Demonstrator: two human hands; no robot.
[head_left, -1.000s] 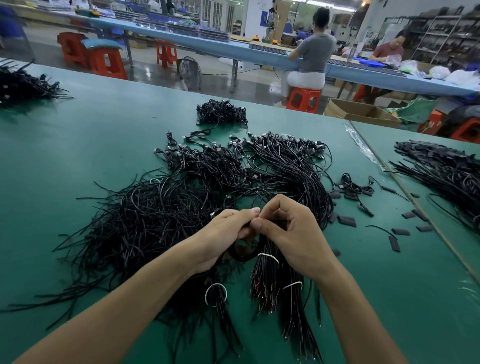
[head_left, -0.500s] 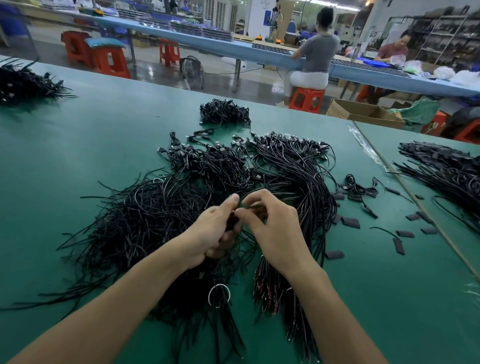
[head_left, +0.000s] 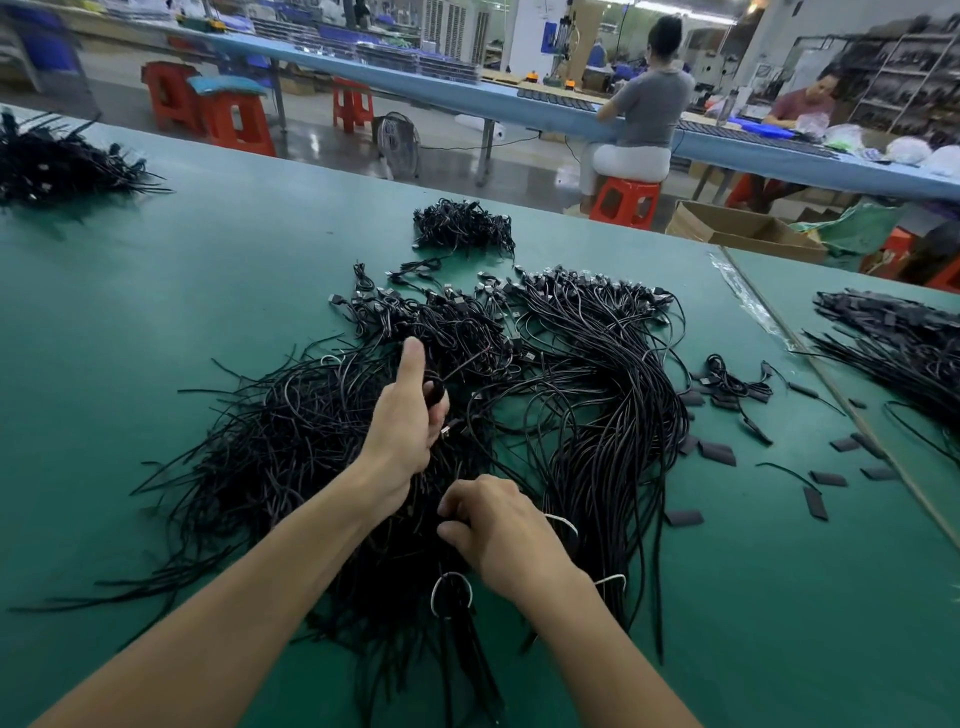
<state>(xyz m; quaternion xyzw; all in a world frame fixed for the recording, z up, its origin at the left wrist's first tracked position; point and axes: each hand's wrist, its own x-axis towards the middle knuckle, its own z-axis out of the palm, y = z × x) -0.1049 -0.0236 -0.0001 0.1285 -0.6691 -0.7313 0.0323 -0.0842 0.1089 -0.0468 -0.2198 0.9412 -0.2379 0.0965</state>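
A person works a heap of black cables (head_left: 597, 415) on a green table (head_left: 208, 270).
The left hand (head_left: 408, 431) grips a coiled cable (head_left: 435, 389), thumb raised; the right hand (head_left: 506, 535) pinches strands lower down.

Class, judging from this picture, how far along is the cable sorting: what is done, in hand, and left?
Done, it seems: a small heap of coiled cables lies farther up the table. In hand: the left hand grips one cable while the right hand grips strands of the loose pile. Left: most of that tangled pile.
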